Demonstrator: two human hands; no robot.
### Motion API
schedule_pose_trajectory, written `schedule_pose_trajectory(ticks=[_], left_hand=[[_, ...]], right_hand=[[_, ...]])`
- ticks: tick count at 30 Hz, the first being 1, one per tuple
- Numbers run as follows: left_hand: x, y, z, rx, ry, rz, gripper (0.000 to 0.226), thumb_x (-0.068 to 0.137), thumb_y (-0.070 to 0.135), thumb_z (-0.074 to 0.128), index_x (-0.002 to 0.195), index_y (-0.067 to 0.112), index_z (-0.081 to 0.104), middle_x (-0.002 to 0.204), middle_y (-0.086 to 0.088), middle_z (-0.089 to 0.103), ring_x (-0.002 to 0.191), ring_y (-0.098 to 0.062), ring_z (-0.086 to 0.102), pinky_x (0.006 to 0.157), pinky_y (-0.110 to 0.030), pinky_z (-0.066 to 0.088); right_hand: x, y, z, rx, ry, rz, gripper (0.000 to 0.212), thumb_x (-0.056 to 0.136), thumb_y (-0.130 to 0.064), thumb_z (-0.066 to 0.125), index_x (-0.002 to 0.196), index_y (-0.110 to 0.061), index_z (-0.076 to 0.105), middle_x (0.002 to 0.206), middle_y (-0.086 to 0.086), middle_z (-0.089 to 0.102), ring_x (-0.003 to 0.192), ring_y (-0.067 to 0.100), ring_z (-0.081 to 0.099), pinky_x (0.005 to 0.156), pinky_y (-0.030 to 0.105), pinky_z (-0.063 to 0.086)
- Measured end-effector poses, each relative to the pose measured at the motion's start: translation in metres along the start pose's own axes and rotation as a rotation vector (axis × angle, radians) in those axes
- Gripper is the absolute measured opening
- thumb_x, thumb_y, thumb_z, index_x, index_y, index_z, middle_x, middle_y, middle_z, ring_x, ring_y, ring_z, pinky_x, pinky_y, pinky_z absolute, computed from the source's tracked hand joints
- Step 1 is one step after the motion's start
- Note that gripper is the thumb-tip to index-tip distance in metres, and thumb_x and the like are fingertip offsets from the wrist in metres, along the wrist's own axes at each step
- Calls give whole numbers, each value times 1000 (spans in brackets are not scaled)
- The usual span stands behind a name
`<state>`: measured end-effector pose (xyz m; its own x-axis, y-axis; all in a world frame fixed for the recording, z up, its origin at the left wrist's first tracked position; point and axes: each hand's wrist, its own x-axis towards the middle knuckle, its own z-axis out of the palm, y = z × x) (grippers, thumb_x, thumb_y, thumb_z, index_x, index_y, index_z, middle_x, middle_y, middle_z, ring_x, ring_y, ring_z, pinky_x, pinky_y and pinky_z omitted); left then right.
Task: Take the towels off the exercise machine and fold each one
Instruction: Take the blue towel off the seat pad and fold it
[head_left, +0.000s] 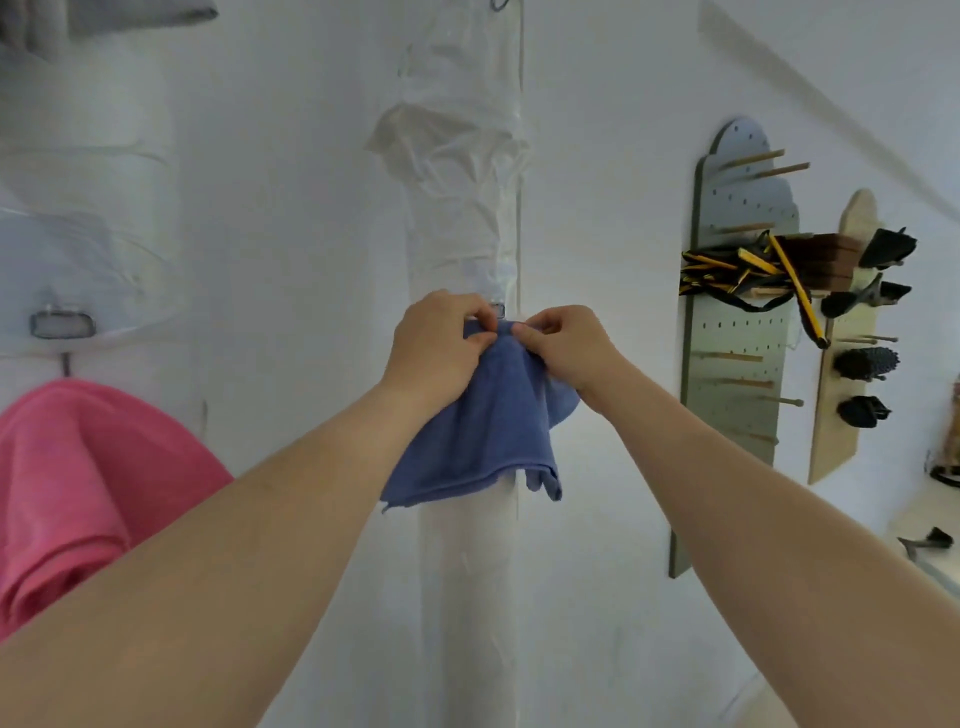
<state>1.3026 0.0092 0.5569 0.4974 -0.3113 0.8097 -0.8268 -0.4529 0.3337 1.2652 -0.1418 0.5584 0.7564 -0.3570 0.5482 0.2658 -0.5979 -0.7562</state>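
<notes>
A blue towel (483, 426) hangs in front of a white plastic-wrapped upright column (457, 208) in the middle of the view. My left hand (436, 348) and my right hand (566, 345) both pinch its top edge, close together, fingers closed on the cloth. The towel's lower corners dangle free below my wrists. A pink towel (78, 483) is draped over something at the lower left, below a small metal bracket (62, 325); what it hangs on is hidden.
A grey pegboard (737, 364) with wooden pegs is fixed to the wall at the right, holding yellow-and-black straps (743, 270). Beside it, a wooden pegboard (847, 364) carries black handles. A grey cloth (104, 13) shows at the top left corner.
</notes>
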Motion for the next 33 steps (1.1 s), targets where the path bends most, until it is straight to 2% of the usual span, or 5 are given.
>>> schedule_pose_trajectory(ticks=[7, 14, 21, 27, 33], left_hand=[[-32, -18, 31, -16, 92, -38, 20, 94, 27, 48, 105, 27, 66, 95, 4, 56, 84, -11, 50, 70, -13, 31], [-41, -12, 21, 125, 57, 68, 27, 94, 21, 48, 116, 22, 64, 115, 1, 56, 106, -19, 44, 82, -24, 30], [-55, -4, 16, -125, -76, -55, 45, 89, 8, 44, 128, 27, 55, 112, 11, 63, 99, -9, 57, 89, -19, 42], [-60, 11, -9, -231, -198, -196, 48, 85, 1, 48, 125, 26, 56, 114, 10, 62, 104, -8, 57, 90, -18, 41], [-94, 33, -23, -243, 7, -212, 25, 92, 16, 49, 107, 28, 65, 104, 14, 66, 92, -6, 60, 77, -15, 45]], right_hand=[[-26, 19, 11, 292, -29, 137, 8, 87, -6, 63, 88, -8, 55, 59, 5, 51, 48, 12, 43, 39, 11, 35], [-39, 14, 8, 294, -34, 63, 38, 92, -40, 58, 69, -10, 55, 66, 4, 52, 62, 19, 46, 61, 31, 41], [-54, 13, 23, -150, -57, -98, 14, 90, -27, 52, 81, -18, 59, 78, 1, 65, 71, 17, 60, 61, 26, 44], [-62, 3, 7, -169, -161, -3, 34, 93, -41, 51, 117, -17, 53, 105, 2, 64, 87, 16, 60, 74, 28, 47], [-102, -4, -19, -201, -4, -79, 46, 95, -44, 45, 136, -22, 46, 128, 2, 58, 112, 20, 56, 92, 31, 46]])
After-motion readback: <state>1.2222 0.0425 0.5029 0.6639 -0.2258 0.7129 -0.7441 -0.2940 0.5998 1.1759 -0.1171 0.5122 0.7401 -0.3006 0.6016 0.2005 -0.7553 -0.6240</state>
